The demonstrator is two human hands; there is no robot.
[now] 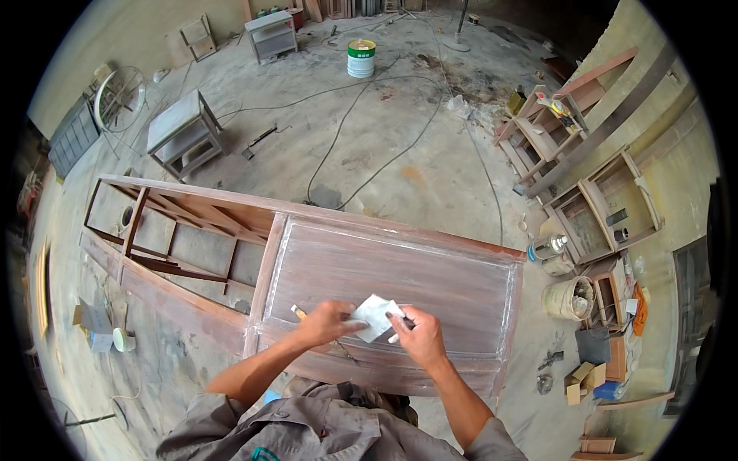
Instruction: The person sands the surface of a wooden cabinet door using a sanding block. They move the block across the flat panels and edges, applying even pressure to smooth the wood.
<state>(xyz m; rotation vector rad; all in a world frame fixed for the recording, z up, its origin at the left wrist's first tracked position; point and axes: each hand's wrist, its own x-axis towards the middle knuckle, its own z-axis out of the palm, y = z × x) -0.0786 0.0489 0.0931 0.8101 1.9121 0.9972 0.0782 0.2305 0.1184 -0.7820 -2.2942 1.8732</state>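
Note:
A small white sheet [375, 316], perhaps paper or sandpaper, is held over the flat panel of a wooden cabinet frame [392, 269]. My left hand [327, 323] pinches its left edge. My right hand [420, 336] is closed at its right edge, with dark smudges on the fingers and a small white piece showing below them. A short yellowish stick with a pale tip [298, 311] shows beside my left hand; I cannot tell whether it lies on the panel or is held. The reddish-brown panel has whitish streaks along its raised border.
Open framework [177, 238] forms the cabinet's left part. Beyond it are a grey stool [184, 127], a green-and-white bucket [361, 60] and a cable [338, 142] looping over the floor. At right stand a putty-smeared bucket [567, 298], a metal can [547, 247] and wooden frames [603, 203].

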